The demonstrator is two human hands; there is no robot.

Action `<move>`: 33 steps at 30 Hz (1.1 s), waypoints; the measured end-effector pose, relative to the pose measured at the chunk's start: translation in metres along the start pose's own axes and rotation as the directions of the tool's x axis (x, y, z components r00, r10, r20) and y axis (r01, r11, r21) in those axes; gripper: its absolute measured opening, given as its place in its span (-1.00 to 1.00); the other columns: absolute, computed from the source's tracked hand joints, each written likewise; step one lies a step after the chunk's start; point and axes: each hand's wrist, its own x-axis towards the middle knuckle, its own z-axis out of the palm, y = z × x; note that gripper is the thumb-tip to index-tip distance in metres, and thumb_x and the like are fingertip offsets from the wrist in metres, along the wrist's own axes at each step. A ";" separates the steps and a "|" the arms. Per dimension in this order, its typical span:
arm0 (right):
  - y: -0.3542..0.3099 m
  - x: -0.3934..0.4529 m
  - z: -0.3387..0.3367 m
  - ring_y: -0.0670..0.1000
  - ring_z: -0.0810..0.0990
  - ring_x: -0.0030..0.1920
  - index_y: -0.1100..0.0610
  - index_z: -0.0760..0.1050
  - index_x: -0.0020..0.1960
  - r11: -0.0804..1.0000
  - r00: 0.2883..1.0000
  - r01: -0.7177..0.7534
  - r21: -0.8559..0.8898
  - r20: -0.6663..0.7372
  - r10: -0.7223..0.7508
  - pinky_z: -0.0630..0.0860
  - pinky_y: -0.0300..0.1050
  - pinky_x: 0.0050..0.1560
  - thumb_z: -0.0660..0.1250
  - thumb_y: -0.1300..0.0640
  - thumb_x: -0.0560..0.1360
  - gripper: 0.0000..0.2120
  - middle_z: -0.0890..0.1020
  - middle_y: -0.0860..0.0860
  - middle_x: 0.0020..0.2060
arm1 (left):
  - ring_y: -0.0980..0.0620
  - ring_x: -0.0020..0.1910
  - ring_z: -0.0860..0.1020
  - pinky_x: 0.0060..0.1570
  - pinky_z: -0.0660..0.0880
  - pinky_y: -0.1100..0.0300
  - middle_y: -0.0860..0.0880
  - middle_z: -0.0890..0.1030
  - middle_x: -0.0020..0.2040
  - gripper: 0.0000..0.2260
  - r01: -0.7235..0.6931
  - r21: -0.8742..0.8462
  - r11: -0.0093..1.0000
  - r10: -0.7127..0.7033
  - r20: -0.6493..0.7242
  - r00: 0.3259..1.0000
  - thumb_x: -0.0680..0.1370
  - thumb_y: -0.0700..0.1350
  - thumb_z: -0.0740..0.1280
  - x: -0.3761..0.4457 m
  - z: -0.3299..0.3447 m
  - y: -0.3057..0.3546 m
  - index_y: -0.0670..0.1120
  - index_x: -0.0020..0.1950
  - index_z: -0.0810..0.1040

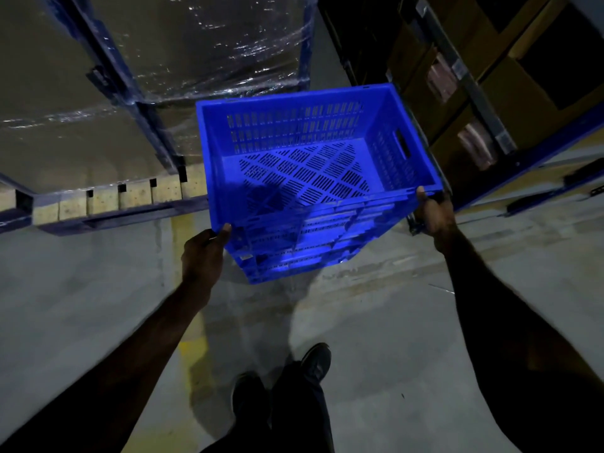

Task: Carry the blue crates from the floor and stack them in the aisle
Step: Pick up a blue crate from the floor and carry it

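A blue slotted plastic crate (304, 178) hangs in the air in front of me, above the concrete floor, its open top facing me and nothing inside it. My left hand (204, 253) grips the near left corner of its rim, thumb on top. My right hand (434, 212) grips the near right corner the same way. The crate tilts slightly down to the left.
A shrink-wrapped pallet load (209, 47) on a blue pallet (108, 210) stands to the left and ahead. Shelving with cardboard boxes (510, 93) lines the right side. A yellow floor line (189, 289) runs under my left arm. My feet (281, 380) are on the grey floor below.
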 end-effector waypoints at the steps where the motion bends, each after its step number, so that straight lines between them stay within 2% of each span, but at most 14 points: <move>1: 0.004 0.001 0.000 0.09 0.61 0.20 0.22 0.51 0.35 1.000 1.000 -0.013 0.000 -0.008 0.013 0.56 0.04 0.24 0.43 -0.01 0.51 -0.51 0.62 0.16 0.24 | -0.09 -0.24 0.51 -0.20 0.53 -0.12 -0.02 0.54 -0.31 -0.59 -0.013 0.012 1.000 0.013 0.001 1.000 0.51 0.33 0.39 0.001 0.000 0.000 -0.02 -0.19 0.57; 3: 0.007 0.001 0.000 0.10 0.62 0.21 0.16 0.49 0.36 0.999 0.998 -0.050 -0.006 -0.024 0.050 0.54 0.15 0.26 0.44 -0.14 0.45 -0.41 0.63 0.10 0.23 | -0.07 -0.33 0.44 -0.24 0.40 -0.03 0.02 0.45 -0.41 -0.57 -0.025 0.018 1.000 0.025 -0.005 1.000 0.51 0.33 0.38 0.003 0.000 -0.001 -0.02 -0.26 0.52; 5: 0.004 -0.001 0.003 0.05 0.61 0.17 0.21 0.47 0.37 1.000 0.999 -0.028 0.001 -0.016 0.028 0.55 0.06 0.25 0.42 -0.04 0.53 -0.49 0.62 0.10 0.22 | -0.07 -0.32 0.44 -0.24 0.40 -0.01 0.01 0.45 -0.40 -0.56 -0.020 0.029 0.999 0.021 -0.016 1.000 0.51 0.35 0.37 0.004 0.001 0.000 -0.01 -0.27 0.50; 7: 0.003 0.003 0.003 -0.08 0.63 -0.03 0.25 0.48 0.35 1.000 1.000 -0.010 -0.020 -0.005 0.010 0.60 -0.14 0.04 0.37 0.06 0.59 -0.60 0.62 0.11 0.12 | -0.07 -0.31 0.46 -0.23 0.43 -0.02 0.01 0.47 -0.37 -0.55 -0.018 0.038 0.999 0.019 -0.023 1.000 0.49 0.38 0.36 0.003 0.002 0.002 0.00 -0.25 0.51; 9: 0.005 0.007 0.003 -0.25 0.57 -0.24 0.20 0.52 0.31 0.998 1.000 0.007 -0.055 0.003 -0.007 0.55 -0.26 -0.18 0.38 0.01 0.57 -0.61 0.63 0.04 -0.03 | -0.06 -0.30 0.46 -0.23 0.43 -0.02 0.00 0.48 -0.35 -0.54 -0.024 0.044 0.999 0.025 -0.023 0.999 0.48 0.40 0.35 0.002 0.004 0.001 -0.01 -0.21 0.52; 10: 0.005 0.007 0.003 -0.27 0.55 -0.27 0.19 0.53 0.30 0.998 1.000 0.002 -0.062 -0.003 -0.002 0.53 -0.25 -0.19 0.38 -0.02 0.56 -0.60 0.62 0.00 -0.08 | -0.06 -0.31 0.46 -0.23 0.41 -0.02 0.00 0.47 -0.35 -0.54 -0.030 0.041 0.999 0.030 -0.021 0.999 0.49 0.39 0.35 0.002 0.005 0.000 -0.02 -0.21 0.52; 14: 0.002 0.005 0.007 0.02 0.62 0.03 0.16 0.51 0.33 0.998 0.997 -0.044 -0.037 -0.058 0.042 0.57 -0.05 0.01 0.38 0.00 0.58 -0.62 0.64 0.08 0.10 | -0.04 -0.31 0.45 -0.24 0.40 0.00 0.01 0.46 -0.36 -0.52 -0.047 0.025 0.999 0.047 -0.013 0.999 0.47 0.40 0.36 0.000 0.006 -0.004 -0.03 -0.19 0.53; 18: 0.008 0.014 0.001 0.12 0.63 0.11 0.14 0.51 0.33 0.994 0.998 -0.055 -0.099 -0.040 0.051 0.57 0.08 0.06 0.40 -0.17 0.48 -0.46 0.66 0.14 0.17 | -0.20 -0.12 0.59 -0.11 0.59 -0.15 -0.07 0.59 -0.18 -0.59 -0.038 0.054 0.998 0.040 -0.025 0.999 0.48 0.40 0.35 -0.004 0.008 0.001 0.05 -0.18 0.53; 22: 0.002 0.016 -0.003 0.15 0.61 0.17 0.20 0.50 0.33 0.995 1.000 -0.028 -0.099 0.007 0.029 0.55 0.14 0.16 0.38 -0.01 0.56 -0.58 0.63 0.16 0.18 | -0.24 0.05 0.63 0.07 0.60 -0.29 -0.04 0.63 -0.09 -0.70 -0.030 0.037 0.999 0.032 -0.055 0.998 0.51 0.34 0.38 -0.010 0.014 0.007 0.16 -0.21 0.51; 24: 0.005 0.020 -0.007 0.09 0.63 0.12 0.24 0.51 0.31 0.996 1.000 -0.004 -0.087 0.024 0.006 0.57 0.12 0.20 0.42 -0.08 0.51 -0.49 0.64 0.18 0.18 | -0.22 0.02 0.63 0.07 0.60 -0.30 -0.01 0.63 -0.11 -0.72 -0.035 0.042 0.999 0.037 -0.041 0.998 0.51 0.33 0.38 -0.010 0.015 0.008 0.17 -0.20 0.53; 27: 0.020 0.032 -0.013 -0.13 0.64 -0.14 0.21 0.53 0.27 0.999 0.999 0.019 -0.051 0.028 -0.017 0.63 -0.15 -0.06 0.48 -0.36 0.31 -0.22 0.66 0.07 0.00 | -0.16 -0.09 0.61 0.01 0.61 -0.28 -0.06 0.64 -0.14 -0.73 -0.045 0.065 0.997 0.047 -0.035 0.998 0.52 0.32 0.38 -0.011 0.015 0.010 0.17 -0.19 0.52; 28: 0.021 0.033 -0.012 -0.13 0.66 -0.15 0.19 0.53 0.26 0.999 1.000 -0.002 -0.041 0.022 0.003 0.64 -0.14 -0.07 0.49 -0.37 0.28 -0.21 0.67 0.05 -0.02 | -0.14 -0.11 0.61 0.00 0.61 -0.28 -0.06 0.64 -0.14 -0.73 -0.042 0.062 0.997 0.044 -0.039 0.998 0.52 0.32 0.38 -0.010 0.016 0.009 0.16 -0.19 0.53; 31: 0.018 0.029 -0.009 0.15 0.67 0.10 0.15 0.56 0.25 0.998 0.998 -0.061 -0.017 -0.015 0.061 0.59 0.20 0.15 0.48 -0.26 0.31 -0.34 0.69 0.13 0.11 | -0.14 -0.09 0.62 0.01 0.61 -0.28 0.01 0.65 -0.13 -0.72 -0.024 0.023 0.999 0.025 -0.034 0.999 0.50 0.32 0.40 -0.011 0.013 0.007 0.14 -0.16 0.57; 33: 0.045 0.046 -0.017 0.24 0.66 0.11 0.13 0.57 0.21 0.997 0.997 -0.077 -0.011 -0.028 0.077 0.56 0.31 0.15 0.51 -0.37 0.25 -0.26 0.69 0.16 0.10 | -0.14 -0.09 0.63 -0.02 0.60 -0.29 0.00 0.67 -0.11 -0.69 -0.017 0.030 0.999 0.018 -0.015 1.000 0.48 0.35 0.40 -0.010 0.011 0.005 0.12 -0.15 0.60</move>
